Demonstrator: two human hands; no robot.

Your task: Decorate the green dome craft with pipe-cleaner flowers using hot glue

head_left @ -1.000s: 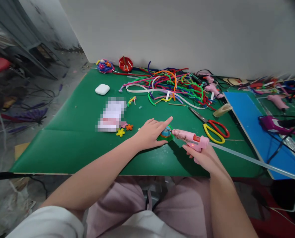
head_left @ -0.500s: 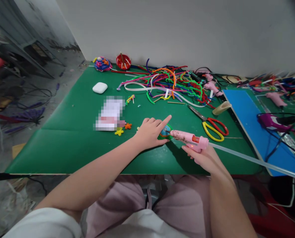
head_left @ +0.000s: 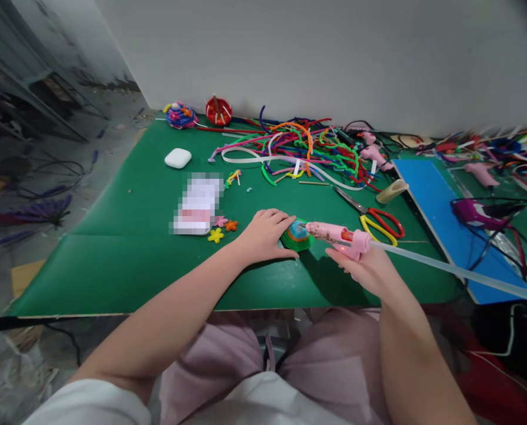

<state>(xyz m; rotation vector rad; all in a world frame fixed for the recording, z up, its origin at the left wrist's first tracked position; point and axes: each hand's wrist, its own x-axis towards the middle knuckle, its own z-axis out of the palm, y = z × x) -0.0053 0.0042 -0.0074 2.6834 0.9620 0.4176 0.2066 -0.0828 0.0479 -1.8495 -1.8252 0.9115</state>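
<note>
A small round coiled pipe-cleaner piece (head_left: pixel 301 241), green at the rim with orange and blue rings, rests on the green table mat (head_left: pixel 126 260). My left hand (head_left: pixel 267 236) grips its left side between thumb and fingers, hiding that part. My right hand (head_left: pixel 370 268) is closed round a pink glue gun (head_left: pixel 329 234), its orange light lit. The nozzle is at the top of the coiled piece; whether they touch I cannot tell. A long clear glue stick (head_left: pixel 427 255) sticks out of the gun's back. Left of my left hand lie yellow (head_left: pixel 216 235), orange (head_left: pixel 231 225) and pink (head_left: pixel 221 221) pipe-cleaner flowers.
Scissors (head_left: pixel 374 219) with red and yellow handles lie beside a bamboo piece (head_left: pixel 392 192) and a blue board (head_left: pixel 427 195). Behind is a tangle of pipe cleaners (head_left: pixel 303 147). A blurred-out phone (head_left: pixel 197 206) and white case (head_left: pixel 178 157) are at left.
My left index finger, stretched out before, has come down by the coiled piece, and more of that piece shows. The glue gun stays near its top. The view has shifted slightly.
</note>
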